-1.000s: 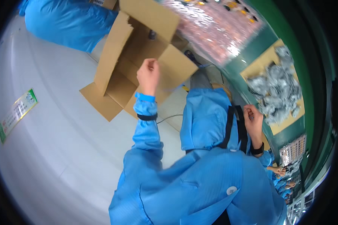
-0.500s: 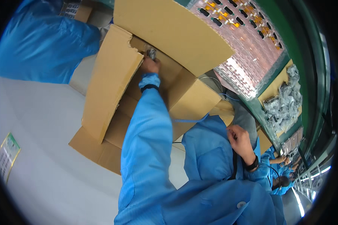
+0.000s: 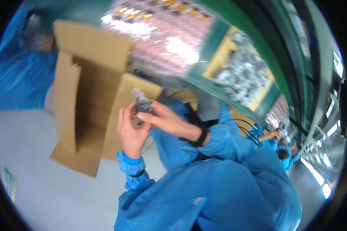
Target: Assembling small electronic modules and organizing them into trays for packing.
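A small dark part in clear crinkled plastic wrap [image 3: 143,104] is held up in front of me, between my two hands. My right hand [image 3: 164,117] pinches it from the right, with the thumb across its lower end. Against its left side, my left hand [image 3: 132,133] is closed with thumb and fingertips curled round it. What exactly is inside the wrap is blurred. Just behind and left of my hands stands an open cardboard box [image 3: 65,104], its flaps spread and one edge torn; its visible inside shows bare brown walls.
Pink bubble wrap [image 3: 158,42] with rows of small black-and-orange parts lies on the green bench [image 3: 210,52]. Right of it, a cardboard tray [image 3: 254,106] holds a heap of plastic-wrapped parts [image 3: 243,73]. A blue-sleeved person [image 3: 21,77] is at the left; others work far right.
My left hand has come out of the box with the wrapped part. My right hand has left my lap and joined it. The view has swung to the right.
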The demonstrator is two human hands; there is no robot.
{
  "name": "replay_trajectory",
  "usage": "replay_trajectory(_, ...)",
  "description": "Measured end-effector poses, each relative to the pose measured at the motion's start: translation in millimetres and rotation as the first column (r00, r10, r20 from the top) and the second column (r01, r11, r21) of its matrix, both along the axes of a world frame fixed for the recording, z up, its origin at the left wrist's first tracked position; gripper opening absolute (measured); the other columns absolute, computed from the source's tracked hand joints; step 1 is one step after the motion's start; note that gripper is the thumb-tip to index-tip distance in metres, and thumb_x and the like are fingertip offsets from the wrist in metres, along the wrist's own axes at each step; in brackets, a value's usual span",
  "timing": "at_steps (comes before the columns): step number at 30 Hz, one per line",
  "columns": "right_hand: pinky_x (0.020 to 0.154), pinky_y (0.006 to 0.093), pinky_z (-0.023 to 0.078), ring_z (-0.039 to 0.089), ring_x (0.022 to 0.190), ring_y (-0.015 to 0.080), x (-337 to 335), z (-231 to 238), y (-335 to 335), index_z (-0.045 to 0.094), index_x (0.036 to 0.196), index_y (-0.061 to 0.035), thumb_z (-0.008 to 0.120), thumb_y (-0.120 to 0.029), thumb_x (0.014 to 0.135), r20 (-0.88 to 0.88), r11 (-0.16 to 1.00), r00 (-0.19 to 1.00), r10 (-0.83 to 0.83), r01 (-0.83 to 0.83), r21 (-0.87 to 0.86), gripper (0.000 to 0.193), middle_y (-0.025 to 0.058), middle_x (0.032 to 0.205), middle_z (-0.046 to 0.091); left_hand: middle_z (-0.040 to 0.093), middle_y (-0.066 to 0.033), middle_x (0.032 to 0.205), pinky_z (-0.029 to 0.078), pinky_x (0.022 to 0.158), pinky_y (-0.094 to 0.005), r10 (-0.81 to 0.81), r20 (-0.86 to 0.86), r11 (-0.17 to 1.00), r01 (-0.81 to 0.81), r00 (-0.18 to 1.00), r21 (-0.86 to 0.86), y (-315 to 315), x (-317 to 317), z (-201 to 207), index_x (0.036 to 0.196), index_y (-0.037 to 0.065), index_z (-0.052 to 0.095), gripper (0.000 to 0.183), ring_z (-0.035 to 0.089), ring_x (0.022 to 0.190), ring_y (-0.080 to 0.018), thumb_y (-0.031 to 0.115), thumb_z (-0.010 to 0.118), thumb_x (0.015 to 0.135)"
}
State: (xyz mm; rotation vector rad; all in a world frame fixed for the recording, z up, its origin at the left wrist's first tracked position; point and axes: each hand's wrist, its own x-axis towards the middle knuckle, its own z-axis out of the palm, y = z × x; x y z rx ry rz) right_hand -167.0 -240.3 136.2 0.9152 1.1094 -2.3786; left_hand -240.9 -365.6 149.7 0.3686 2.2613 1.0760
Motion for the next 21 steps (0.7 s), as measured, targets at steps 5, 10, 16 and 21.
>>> replay_trajectory(5,0.068,0.0313,0.058,0.068,0.086,0.0201,135,46,140,0.058,0.121,-0.003,0.062,-0.021,0.097,0.121,0.963,0.967,-0.226,0.203,0.178,0.03,0.0087,0.109,0.067,0.061,-0.0137,0.105,0.051,0.081,-0.0404,-0.224,-0.078,0.964,0.233,0.971,0.131,118,112,62,0.122,0.003,0.059,0.052,0.062,0.094,-0.0293,0.013,0.081,0.075)
replay_trajectory(10,0.058,0.0307,0.052,0.071,0.074,0.0233,318,88,328,0.055,0.11,0.0,0.068,-0.024,0.092,0.092,0.559,0.595,-0.798,0.677,0.479,0.033,0.0109,0.095,0.068,0.064,-0.016,0.106,0.051,0.078,-0.0404,-0.388,0.023,0.921,0.388,0.921,0.009,184,206,97,0.119,0.002,0.06,0.048,0.063,0.093,-0.0299,0.022,0.079,0.079)
replay_trajectory(16,0.05,0.0275,0.046,0.065,0.063,0.0179,497,93,474,0.06,0.106,0.0013,0.075,-0.028,0.084,0.139,0.464,0.463,-0.875,0.724,0.51,0.04,0.0077,0.087,0.067,0.067,-0.0188,0.102,0.053,0.075,-0.0412,-0.58,0.021,0.798,0.573,0.814,-0.188,223,289,75,0.116,0.0,0.061,0.046,0.066,0.089,-0.0316,0.028,0.075,0.083)
replay_trajectory(21,0.05,0.0283,0.046,0.063,0.065,0.0144,575,126,451,0.061,0.115,0.005,0.069,-0.018,0.084,0.199,0.514,0.667,-0.718,0.314,0.798,0.039,0.0076,0.078,0.065,0.068,-0.0186,0.1,0.054,0.075,-0.0397,-0.446,0.123,0.828,0.461,0.886,-0.319,204,321,75,0.114,-0.002,0.062,0.044,0.068,0.086,-0.0294,0.027,0.074,0.084)
